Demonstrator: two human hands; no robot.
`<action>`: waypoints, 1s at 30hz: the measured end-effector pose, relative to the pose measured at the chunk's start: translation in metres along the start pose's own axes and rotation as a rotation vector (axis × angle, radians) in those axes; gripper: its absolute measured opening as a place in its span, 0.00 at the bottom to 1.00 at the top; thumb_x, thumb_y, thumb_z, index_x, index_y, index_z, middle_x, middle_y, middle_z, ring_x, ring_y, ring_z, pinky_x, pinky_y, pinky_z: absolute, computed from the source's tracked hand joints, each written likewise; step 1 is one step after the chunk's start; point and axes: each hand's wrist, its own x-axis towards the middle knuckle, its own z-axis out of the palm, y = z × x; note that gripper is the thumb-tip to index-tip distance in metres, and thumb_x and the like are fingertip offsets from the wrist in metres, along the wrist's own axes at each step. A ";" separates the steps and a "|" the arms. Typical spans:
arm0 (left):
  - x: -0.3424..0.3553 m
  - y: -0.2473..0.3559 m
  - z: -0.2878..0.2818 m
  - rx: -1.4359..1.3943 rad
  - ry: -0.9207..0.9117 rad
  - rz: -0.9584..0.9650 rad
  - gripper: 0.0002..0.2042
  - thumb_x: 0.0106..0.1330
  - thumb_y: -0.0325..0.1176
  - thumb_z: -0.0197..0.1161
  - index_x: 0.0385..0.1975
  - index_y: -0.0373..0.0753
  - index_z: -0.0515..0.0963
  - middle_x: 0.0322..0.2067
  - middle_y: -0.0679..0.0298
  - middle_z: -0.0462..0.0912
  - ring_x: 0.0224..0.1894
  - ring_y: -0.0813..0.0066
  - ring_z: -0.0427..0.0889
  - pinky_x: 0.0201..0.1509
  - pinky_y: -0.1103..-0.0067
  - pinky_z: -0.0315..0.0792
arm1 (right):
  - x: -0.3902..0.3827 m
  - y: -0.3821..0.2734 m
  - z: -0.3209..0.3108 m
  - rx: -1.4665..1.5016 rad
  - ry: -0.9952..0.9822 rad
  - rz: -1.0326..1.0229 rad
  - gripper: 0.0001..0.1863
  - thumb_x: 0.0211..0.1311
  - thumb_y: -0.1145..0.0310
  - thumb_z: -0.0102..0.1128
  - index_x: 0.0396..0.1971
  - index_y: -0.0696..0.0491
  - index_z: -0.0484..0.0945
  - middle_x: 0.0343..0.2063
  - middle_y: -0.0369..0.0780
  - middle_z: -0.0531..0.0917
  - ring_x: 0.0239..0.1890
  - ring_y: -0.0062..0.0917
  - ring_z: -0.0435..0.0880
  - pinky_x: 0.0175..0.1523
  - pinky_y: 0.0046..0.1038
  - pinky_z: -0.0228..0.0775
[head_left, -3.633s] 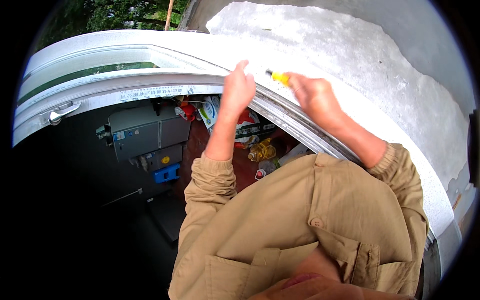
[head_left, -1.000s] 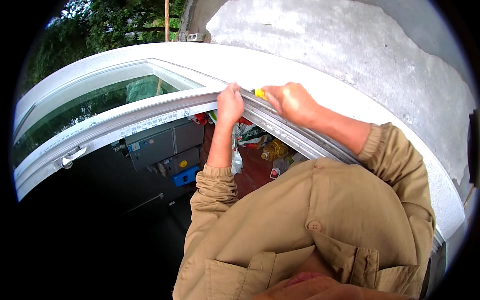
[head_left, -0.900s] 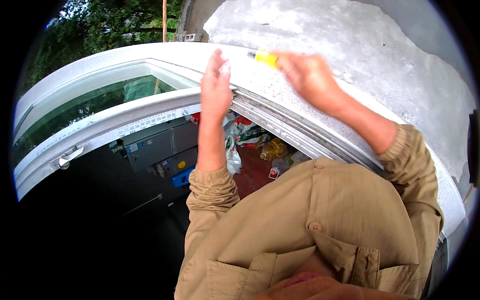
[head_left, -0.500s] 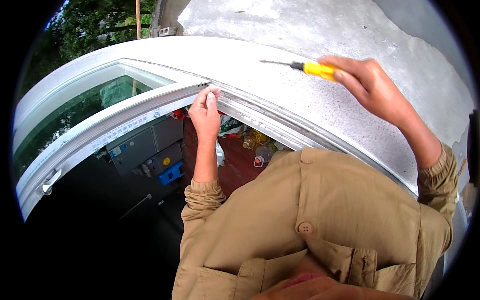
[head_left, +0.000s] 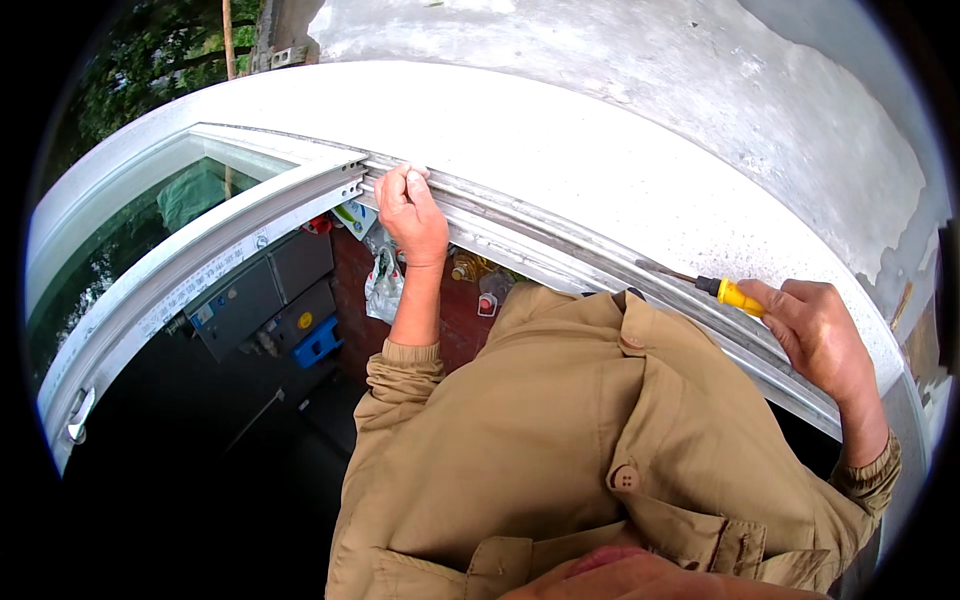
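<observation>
My right hand (head_left: 815,330) is closed round the yellow handle of a screwdriver (head_left: 735,294). Its thin shaft points left and lies over the metal window track (head_left: 560,232). Up at the track's left part is my left hand (head_left: 410,215), fingers curled and thumb pressed in beside the end of the sliding sash (head_left: 300,190). Whether those fingers grip the track rail or something small, I cannot make out. The sash holds a glass pane (head_left: 150,225) and has a silver handle (head_left: 80,415) low on its frame.
A wide white sill (head_left: 500,115) runs beyond the track, with rough grey concrete (head_left: 620,50) past it. Below the opening, on a dark red floor, lie a white plastic bag (head_left: 384,285), grey boxes (head_left: 235,310) and a blue container (head_left: 318,343). Trees (head_left: 140,80) stand at the upper left.
My right hand has brought the screwdriver down and rightward from above the sill to the track. My left hand now sits on the track, a little apart from the sash end. The whole view has shifted slightly.
</observation>
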 end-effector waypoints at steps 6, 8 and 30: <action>-0.001 0.004 0.002 -0.039 0.011 -0.037 0.06 0.64 0.24 0.53 0.33 0.33 0.78 0.29 0.58 0.80 0.36 0.61 0.74 0.43 0.69 0.69 | 0.008 -0.003 0.015 0.081 -0.042 -0.028 0.19 0.57 0.75 0.61 0.51 0.54 0.81 0.15 0.47 0.73 0.19 0.41 0.75 0.28 0.38 0.68; -0.003 0.004 0.002 -0.055 0.025 -0.061 0.06 0.65 0.24 0.53 0.33 0.33 0.79 0.28 0.59 0.81 0.37 0.62 0.74 0.44 0.70 0.70 | 0.020 -0.012 0.027 0.024 -0.029 -0.086 0.19 0.59 0.74 0.60 0.52 0.54 0.80 0.13 0.46 0.73 0.17 0.40 0.74 0.27 0.38 0.68; -0.003 0.000 0.003 -0.045 0.048 0.000 0.06 0.64 0.25 0.55 0.36 0.35 0.78 0.28 0.60 0.82 0.38 0.61 0.75 0.45 0.69 0.70 | 0.068 -0.026 0.036 -0.152 -0.015 -0.366 0.21 0.59 0.71 0.61 0.54 0.56 0.78 0.12 0.45 0.73 0.14 0.37 0.74 0.23 0.37 0.68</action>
